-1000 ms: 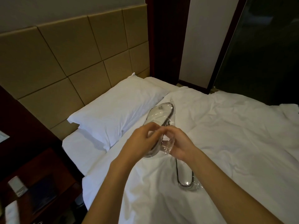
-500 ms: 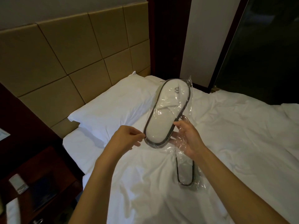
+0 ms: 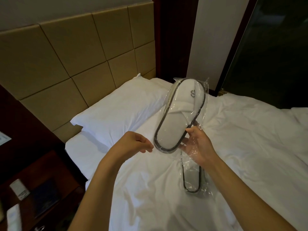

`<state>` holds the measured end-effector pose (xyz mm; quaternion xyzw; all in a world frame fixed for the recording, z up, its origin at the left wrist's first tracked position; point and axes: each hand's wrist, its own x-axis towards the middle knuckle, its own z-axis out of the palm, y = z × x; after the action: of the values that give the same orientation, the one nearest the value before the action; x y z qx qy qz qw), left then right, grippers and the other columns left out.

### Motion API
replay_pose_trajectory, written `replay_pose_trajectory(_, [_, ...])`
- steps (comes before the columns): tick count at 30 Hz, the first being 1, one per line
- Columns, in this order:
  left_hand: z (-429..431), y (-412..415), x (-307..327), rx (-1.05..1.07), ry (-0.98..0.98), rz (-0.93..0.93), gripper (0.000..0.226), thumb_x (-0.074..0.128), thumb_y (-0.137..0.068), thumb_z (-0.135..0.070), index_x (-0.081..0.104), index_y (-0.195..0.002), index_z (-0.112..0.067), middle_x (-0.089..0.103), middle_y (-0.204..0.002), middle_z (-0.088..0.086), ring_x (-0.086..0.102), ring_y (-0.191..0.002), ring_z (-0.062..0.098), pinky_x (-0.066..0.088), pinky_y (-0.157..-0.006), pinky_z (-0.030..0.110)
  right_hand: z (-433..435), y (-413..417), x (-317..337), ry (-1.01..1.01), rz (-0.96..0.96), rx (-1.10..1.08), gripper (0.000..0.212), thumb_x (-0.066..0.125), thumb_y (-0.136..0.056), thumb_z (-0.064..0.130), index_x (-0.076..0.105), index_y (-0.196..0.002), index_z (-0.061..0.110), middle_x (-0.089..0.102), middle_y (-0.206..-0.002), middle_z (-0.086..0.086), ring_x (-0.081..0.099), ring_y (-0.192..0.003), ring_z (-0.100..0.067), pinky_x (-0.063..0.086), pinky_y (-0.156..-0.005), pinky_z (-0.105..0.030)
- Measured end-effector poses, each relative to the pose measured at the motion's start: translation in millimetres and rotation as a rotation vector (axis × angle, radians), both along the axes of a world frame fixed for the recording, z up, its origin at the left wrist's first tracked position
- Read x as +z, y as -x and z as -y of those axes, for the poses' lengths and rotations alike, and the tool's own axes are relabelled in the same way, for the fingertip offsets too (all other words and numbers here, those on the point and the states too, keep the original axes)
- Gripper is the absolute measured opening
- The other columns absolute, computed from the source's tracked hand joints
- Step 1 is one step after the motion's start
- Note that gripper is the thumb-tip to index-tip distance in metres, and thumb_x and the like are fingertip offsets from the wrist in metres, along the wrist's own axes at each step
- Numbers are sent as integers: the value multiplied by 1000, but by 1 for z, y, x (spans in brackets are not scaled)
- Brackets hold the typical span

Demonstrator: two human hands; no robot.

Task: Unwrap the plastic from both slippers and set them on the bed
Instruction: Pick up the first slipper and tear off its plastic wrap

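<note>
Since half a second ago the wrapped slipper (image 3: 180, 114) has been lifted a little and turned so its toe strap and logo face up, and the left hand (image 3: 133, 144) has come off its heel edge.

Largest first: the bed (image 3: 241, 147), white and rumpled, fills the lower right, with a pillow (image 3: 120, 105) against the padded headboard (image 3: 66, 55). Above the duvet the raised slipper sits inside its clear plastic (image 3: 202, 117), toe pointing away, heel toward the person. A second slipper (image 3: 191, 180), also bagged as far as the glare lets me judge, lies flat on the duvet just below the right hand.

The right hand (image 3: 197, 147) grips the raised slipper at its heel end, thumb on the right rim and fingers underneath, with loose film bunched across the palm. The left hand hangs just beside the heel's left edge, fingers curled loosely and holding nothing, not touching the bag.

Step in hand, I'd say: opening the first wrapper, with neither slipper freed yet. The next move calls for the left hand to pinch the loose film near the heel, where the bag's mouth seems to be, and draw it off while the right hand holds the slipper itself rather than the plastic.
</note>
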<state>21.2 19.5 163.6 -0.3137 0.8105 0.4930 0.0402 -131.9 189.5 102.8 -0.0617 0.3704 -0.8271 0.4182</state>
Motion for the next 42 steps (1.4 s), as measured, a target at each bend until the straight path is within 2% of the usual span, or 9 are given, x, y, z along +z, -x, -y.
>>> replay_pose_trajectory(8, [-4, 3, -8, 29, 47, 24, 14, 75, -77, -30, 76, -71, -17, 70, -58, -14, 59, -64, -1, 40, -52, 10, -2, 1, -7, -7, -25, 2, 42, 52, -83, 5, 56, -120, 23, 70, -95, -2, 69, -72, -21, 56, -65, -42])
replay_pose_trajectory(12, [-7, 3, -7, 35, 77, -41, 13, 77, -75, -28, 75, -71, -16, 70, -67, -5, 60, -65, 3, 42, -56, 11, -2, 0, -11, -30, 21, -41, 29, 52, -82, 3, 61, -101, 23, 70, -88, -2, 67, -71, -24, 56, -65, -44])
replay_pose_trajectory(15, [-8, 4, -5, 37, 58, -65, 18, 78, -72, -29, 73, -73, -12, 69, -74, 11, 53, -66, 14, 39, -61, 24, -1, -3, -15, -60, 57, -66, 25, 52, -82, 2, 61, -87, 25, 68, -81, -3, 67, -66, -23, 56, -64, -43])
replay_pose_trajectory(21, [-11, 5, -8, 21, 55, -39, 25, 75, -76, -29, 68, -80, -5, 61, -75, 10, 47, -69, 17, 34, -61, 28, -4, -7, -21, -117, 98, -110, 36, 52, -82, -2, 57, -106, 24, 70, -94, -10, 69, -74, -26, 56, -65, -46])
replay_pose_trajectory(26, [-11, 11, -5, -27, 273, -23, 17, 63, -84, -27, 62, -84, -10, 66, -83, 6, 54, -70, 16, 38, -58, 25, -16, -8, -30, -253, 89, -19, 29, 60, -86, 0, 59, -106, 21, 64, -108, -8, 67, -95, -31, 56, -76, -50])
replay_pose_trajectory(30, [-13, 19, 3, -147, 559, -43, 17, 48, -93, -26, 57, -100, -14, 67, -99, 5, 61, -89, 27, 51, -75, 39, -30, -14, -36, -585, -65, 209, 32, 70, -85, 18, 59, -116, 16, 67, -120, 1, 72, -93, -27, 57, -74, -39])
replay_pose_trajectory(34, [-19, 27, 1, -302, 825, 4, 9, 41, -93, -17, 49, -94, -14, 63, -82, 10, 51, -67, 27, 39, -55, 35, -33, -21, -30, -836, -279, 380, 22, 65, -89, 23, 62, -107, 11, 75, -101, -3, 73, -77, -25, 53, -60, -27])
replay_pose_trajectory(38, [-22, 25, -7, -440, 924, 50, 8, 38, -95, -18, 44, -94, -14, 57, -76, 7, 45, -62, 26, 31, -53, 31, -18, -20, -11, -814, -699, 141, 11, 59, -92, 15, 69, -88, 11, 72, -82, -5, 66, -66, -16, 47, -60, -24])
replay_pose_trajectory(42, [-22, 18, -12, -523, 891, 10, 9, 40, -98, -22, 46, -98, -16, 63, -82, 8, 53, -66, 23, 46, -60, 37, -9, -22, 3, -722, -1132, 45, 18, 58, -95, 17, 71, -107, 17, 67, -107, 8, 60, -98, -5, 42, -80, -11])
